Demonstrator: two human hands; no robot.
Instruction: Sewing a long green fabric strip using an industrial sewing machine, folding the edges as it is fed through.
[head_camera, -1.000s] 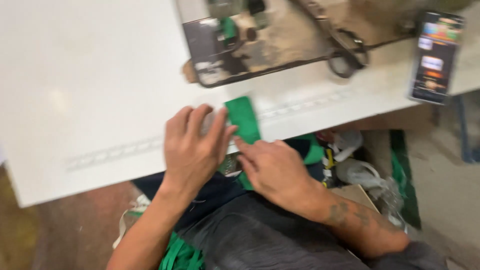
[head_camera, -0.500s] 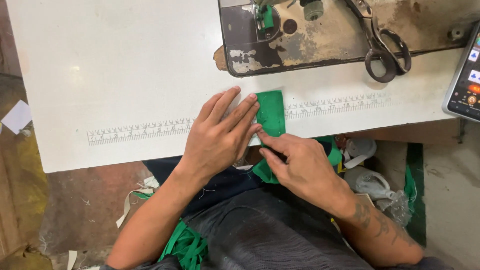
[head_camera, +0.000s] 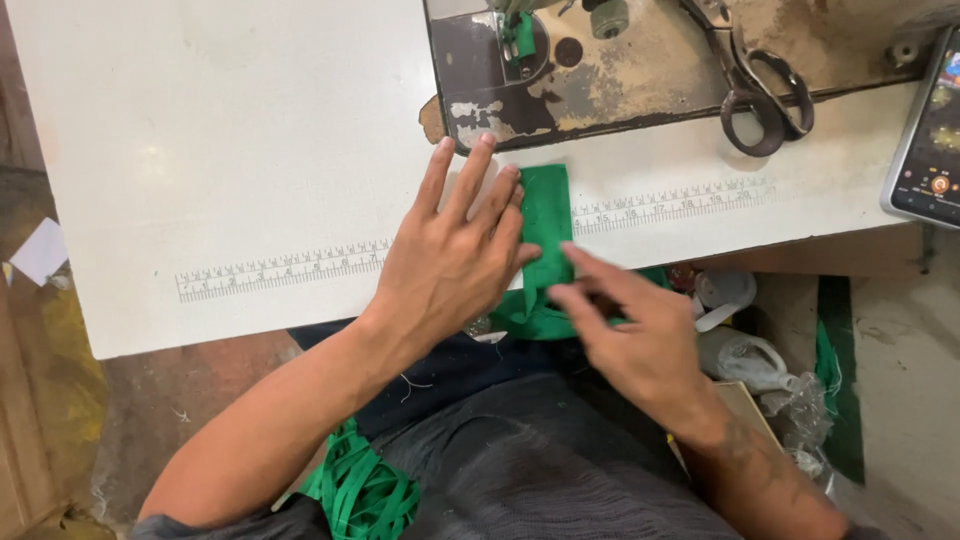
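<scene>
A white worktable filled most of the view from above, with a worn, rust-stained sewing machine bed set into its far edge and a printed measuring scale running along the near edge. A phone with a lit screen lay at the right corner of the table, and dark-handled scissors rested on the machine bed.

At the table's near edge, just in front of the machine bed, lay a folded piece of green fabric, its lower end drooping off the table toward the person's lap. The left hand lay flat and spread, fingers extended, pressing on the piece's left side. The right hand pinched the hanging lower part between thumb and fingertips, though motion blur hid the exact grip.

More green strips lay bunched beside the person's knee.

The fabric looked light, thin and limp, likely to slide or unfold on the smooth tabletop unless pinned by a flat palm. Its folded edges and corners appeared the surest places to pinch; nothing about it seemed fragile.
</scene>
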